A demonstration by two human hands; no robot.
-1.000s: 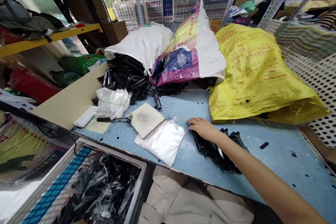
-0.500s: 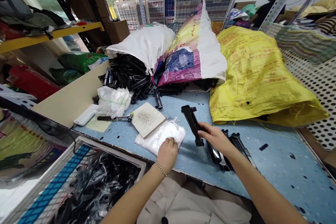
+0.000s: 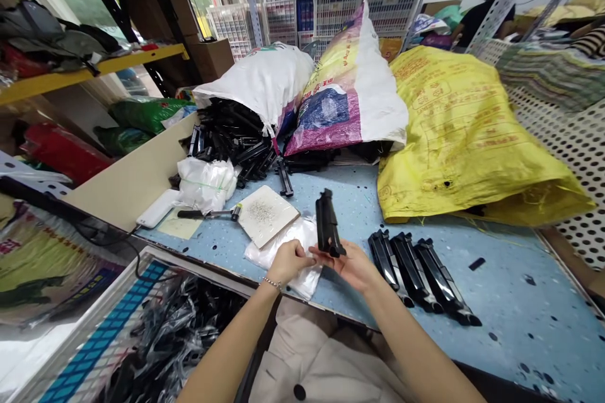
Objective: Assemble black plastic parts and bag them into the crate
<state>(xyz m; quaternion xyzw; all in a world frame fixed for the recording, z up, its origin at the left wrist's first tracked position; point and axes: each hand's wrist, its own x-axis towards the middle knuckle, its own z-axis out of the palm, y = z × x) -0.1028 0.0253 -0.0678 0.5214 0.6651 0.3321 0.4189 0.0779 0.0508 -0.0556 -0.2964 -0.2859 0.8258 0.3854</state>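
My right hand [image 3: 347, 264] holds up a long black plastic part [image 3: 327, 227], its fingers around the lower end. Close beside it, my left hand [image 3: 289, 262] has thumb and finger pinched together on a thin clear plastic bag [image 3: 307, 280], which hangs below the fingertips. Under that hand lies a stack of flat plastic bags [image 3: 259, 253], partly covered by a square white board [image 3: 267, 211] with tiny bits on it. Several similar black parts [image 3: 418, 274] lie side by side on the blue table to the right of my right hand.
A black-handled tool [image 3: 208, 213], a bundle of plastic bags [image 3: 207, 184] and a white flat device [image 3: 158, 208] lie at left. Black parts spill from a white sack [image 3: 265, 75]. A yellow sack [image 3: 454, 138] stands at right. Below is a crate [image 3: 108, 315] of wrapped black parts.
My right hand has brought the black part left and turned it more upright, next to my left hand. My left hand has shifted slightly left, drawing plastic film toward the table's front edge.
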